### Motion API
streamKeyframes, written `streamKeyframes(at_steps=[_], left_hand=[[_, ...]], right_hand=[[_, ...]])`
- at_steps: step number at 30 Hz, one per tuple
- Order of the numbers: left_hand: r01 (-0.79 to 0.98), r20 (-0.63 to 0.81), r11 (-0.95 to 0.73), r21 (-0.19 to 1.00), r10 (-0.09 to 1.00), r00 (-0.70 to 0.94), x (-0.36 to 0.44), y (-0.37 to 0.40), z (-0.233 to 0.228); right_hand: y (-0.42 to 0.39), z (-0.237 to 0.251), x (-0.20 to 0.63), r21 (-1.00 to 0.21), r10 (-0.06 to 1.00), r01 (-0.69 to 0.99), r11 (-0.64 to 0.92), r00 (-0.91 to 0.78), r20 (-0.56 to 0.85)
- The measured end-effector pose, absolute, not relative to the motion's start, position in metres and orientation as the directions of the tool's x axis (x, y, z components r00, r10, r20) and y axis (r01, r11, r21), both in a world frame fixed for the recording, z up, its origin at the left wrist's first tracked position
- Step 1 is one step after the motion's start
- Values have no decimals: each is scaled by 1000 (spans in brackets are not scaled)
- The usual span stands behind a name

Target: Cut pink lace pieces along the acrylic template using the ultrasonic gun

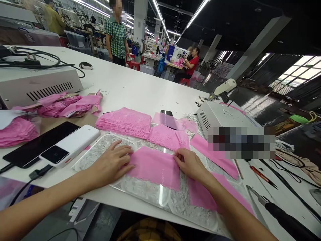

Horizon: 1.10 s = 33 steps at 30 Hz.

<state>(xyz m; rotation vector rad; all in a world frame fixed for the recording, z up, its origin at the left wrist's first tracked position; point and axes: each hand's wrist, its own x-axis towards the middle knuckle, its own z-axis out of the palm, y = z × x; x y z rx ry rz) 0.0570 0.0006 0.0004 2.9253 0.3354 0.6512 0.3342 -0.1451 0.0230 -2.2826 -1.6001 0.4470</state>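
A pink fabric piece (155,169) lies flat on a clear, patterned plastic mat (152,195) in front of me. My left hand (114,162) rests at its left edge with fingers spread. At the upper right corner, my right hand (189,162) pinches the edge of the same piece between thumb and fingers. Just beyond it lie a thick stack of pink lace pieces (124,122) and a smaller lace pile (168,137). More pink fabric (218,194) lies partly under my right forearm, and a pink strip (213,155) sits to the right.
On the left are a white power bank (82,139), a black phone (27,147) and pink fabric bundles (75,105). A grey machine box (215,117) stands at the right, near orange-handled snips (263,176) and a black-handled tool (286,214). Several people are in the background.
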Motion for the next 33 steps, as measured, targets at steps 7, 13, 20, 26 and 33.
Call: streamKeyframes(at_steps=[7,13,20,26,33], left_hand=[[18,257,-986,164,60,965,84,-2,0],[72,203,-991,112,94,975,90,-3,-4],[64,157,-993,98,79,984,89,1,-1],[71,165,-992,108,88,982,86,7,-11],[80,125,-991,109,93,988,83,11,-11]], right_hand=[[-144,21,332,-409,941,854,-321,335,-37],[-144,20,332,-358,922,860,-365,386,-12],[-152,24,327,-359,950,885,-297,313,-15],[-170,27,332,-339,946,886,-315,322,-37],[-200,24,325,-382,974,897,-221,224,-39]])
